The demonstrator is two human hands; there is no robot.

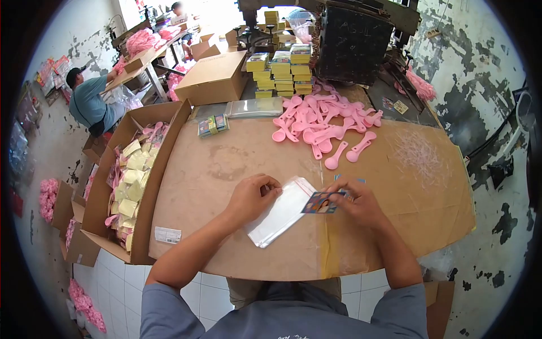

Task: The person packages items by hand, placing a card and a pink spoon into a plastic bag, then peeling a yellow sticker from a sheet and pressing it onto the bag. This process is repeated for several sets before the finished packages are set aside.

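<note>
A stack of clear plastic bags (pixel 282 213) lies slantwise on the cardboard-covered table (pixel 197 192) in front of me. Beside its upper left edge is my left hand (pixel 253 198), fingers curled and thumb against the index finger; whether a bag's edge is pinched there I cannot make out. My right hand (pixel 360 202) grips a colourful printed card (pixel 320 203), which overlaps the right side of the bags. Part of another blue card (pixel 351 179) shows behind that hand, mostly covered by it. Pink plastic spoons (pixel 319 121) are heaped beyond both hands.
An open carton (pixel 148 226) of packed pink and yellow pieces stands at left. A banded card bundle (pixel 213 126), card stacks (pixel 282 70) and a closed box (pixel 212 76) sit at the back. Plastic strips (pixel 420 158) lie right. A person (pixel 93 99) works far left.
</note>
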